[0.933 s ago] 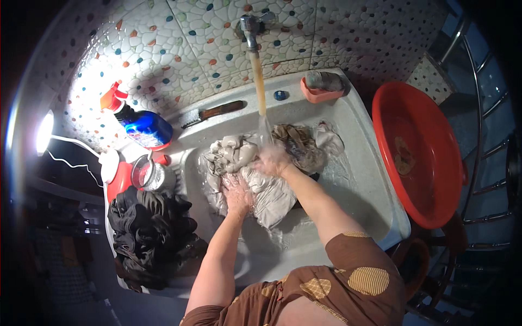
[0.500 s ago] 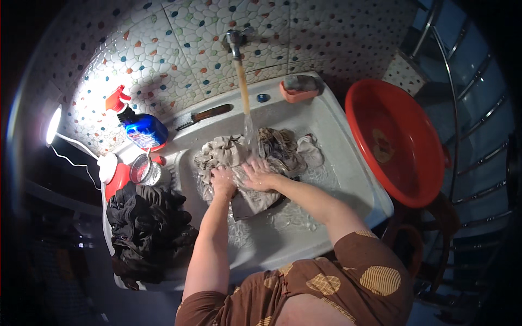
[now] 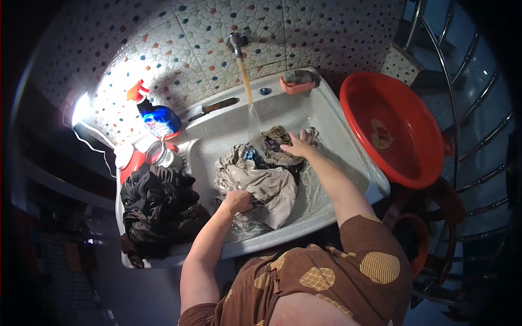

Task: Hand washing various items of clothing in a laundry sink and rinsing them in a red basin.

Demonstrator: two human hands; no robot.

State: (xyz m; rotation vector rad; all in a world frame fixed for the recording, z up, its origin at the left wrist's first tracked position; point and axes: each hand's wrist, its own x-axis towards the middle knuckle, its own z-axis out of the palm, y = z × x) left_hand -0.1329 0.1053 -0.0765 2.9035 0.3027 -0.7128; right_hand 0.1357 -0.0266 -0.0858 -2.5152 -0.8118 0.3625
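Wet beige clothing (image 3: 266,187) lies spread in the grey sink (image 3: 342,163), with water from the tap (image 3: 237,43) running down beside it. My left hand (image 3: 238,201) has its fingers curled round the near-left edge of this clothing. Behind and to the right is a bunched brownish garment (image 3: 273,140). Over its right side my right hand (image 3: 300,145) is spread, thumb apart from the fingers, touching or just above the cloth. A small blue patch shows at the far edge of the beige clothing.
Black clothes (image 3: 157,204) are heaped on the sink's left side, near a glass jar (image 3: 163,155) and a blue spray bottle (image 3: 160,120). A brush (image 3: 212,108) and a pink soap dish (image 3: 296,86) sit on the back rim. A red basin (image 3: 391,130) stands at right.
My left hand has moved nearer and now grips the beige clothing, which is spread wider toward me. My right hand has left it and moved right and away, over the brownish garment.
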